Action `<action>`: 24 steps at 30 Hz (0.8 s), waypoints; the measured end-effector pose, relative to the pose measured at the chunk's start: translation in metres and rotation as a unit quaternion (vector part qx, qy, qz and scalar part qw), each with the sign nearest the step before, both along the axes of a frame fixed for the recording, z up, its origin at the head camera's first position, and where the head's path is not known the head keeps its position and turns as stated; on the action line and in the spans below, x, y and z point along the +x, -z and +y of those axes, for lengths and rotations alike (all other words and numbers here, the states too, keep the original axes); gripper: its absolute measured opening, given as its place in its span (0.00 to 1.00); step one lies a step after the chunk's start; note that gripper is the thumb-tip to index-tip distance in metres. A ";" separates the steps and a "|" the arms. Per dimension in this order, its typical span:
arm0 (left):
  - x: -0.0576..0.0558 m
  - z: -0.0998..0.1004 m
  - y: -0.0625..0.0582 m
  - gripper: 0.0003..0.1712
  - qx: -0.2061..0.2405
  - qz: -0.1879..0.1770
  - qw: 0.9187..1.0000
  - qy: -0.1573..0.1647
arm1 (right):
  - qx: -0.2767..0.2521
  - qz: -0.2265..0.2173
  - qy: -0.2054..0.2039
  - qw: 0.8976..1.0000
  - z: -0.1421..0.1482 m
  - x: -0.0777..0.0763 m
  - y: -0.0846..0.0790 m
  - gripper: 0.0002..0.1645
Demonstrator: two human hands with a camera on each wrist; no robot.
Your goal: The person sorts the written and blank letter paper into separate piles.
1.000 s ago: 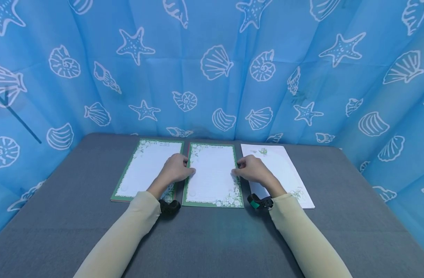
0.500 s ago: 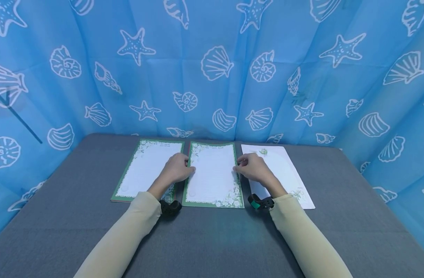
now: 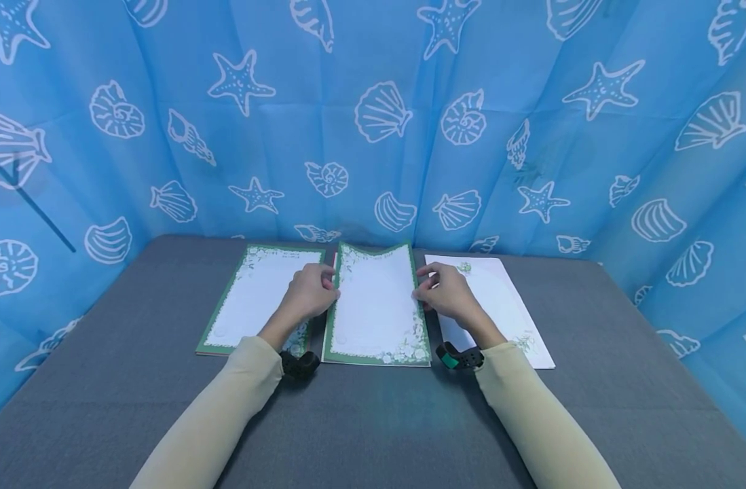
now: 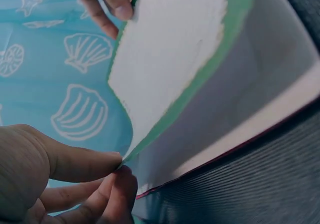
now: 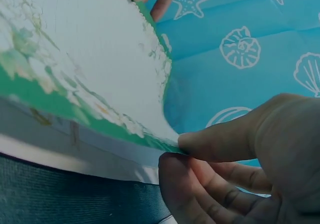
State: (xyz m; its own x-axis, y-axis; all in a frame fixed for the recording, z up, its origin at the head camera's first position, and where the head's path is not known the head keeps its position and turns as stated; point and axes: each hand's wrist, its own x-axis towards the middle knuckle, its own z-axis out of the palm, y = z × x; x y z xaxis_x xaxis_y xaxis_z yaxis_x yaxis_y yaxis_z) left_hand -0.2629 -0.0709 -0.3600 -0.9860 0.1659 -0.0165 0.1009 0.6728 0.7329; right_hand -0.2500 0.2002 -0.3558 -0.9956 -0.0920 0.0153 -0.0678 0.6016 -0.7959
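Observation:
A sheet of paper with a green floral border [image 3: 375, 305] is raised off the middle stack, its far edge sagging between the two hands. My left hand [image 3: 311, 291] pinches its left edge between thumb and fingers; the left wrist view shows the green edge [image 4: 200, 79] caught at the fingertips. Opposite, my right hand [image 3: 442, 292] pinches the right edge, and in the right wrist view the thumb lies on top of the paper [image 5: 100, 49]. Beneath the lifted sheet, a pale page with a thin dark red edge [image 4: 295, 92] shows in the left wrist view.
Left of the middle lies a stack of green-bordered sheets [image 3: 256, 292], partly under the left forearm. On the right are white sheets with small green prints [image 3: 501, 305]. All rest on a grey cloth-covered table [image 3: 373, 428], with a blue shell-patterned curtain [image 3: 324, 136] behind.
The middle green-bordered sheet has risen from lying flat; its far corners are now up and its top edge curves. Both hands have lifted slightly, still at its sides.

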 end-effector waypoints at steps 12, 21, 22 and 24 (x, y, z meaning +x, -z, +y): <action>0.001 -0.021 -0.025 0.23 0.086 -0.035 0.996 0.007 | -0.086 0.061 0.005 0.994 -0.007 0.004 -0.006 0.22; -0.005 -0.052 -0.037 0.23 0.128 -0.050 0.990 -0.003 | -0.154 0.042 -0.002 0.987 -0.036 -0.001 -0.016 0.23; -0.005 -0.056 -0.038 0.23 0.126 -0.047 0.991 -0.005 | -0.159 0.039 -0.004 0.987 -0.040 -0.002 -0.017 0.23; -0.006 -0.064 -0.041 0.23 0.121 -0.042 0.992 -0.012 | -0.170 0.032 -0.007 0.985 -0.050 -0.005 -0.018 0.22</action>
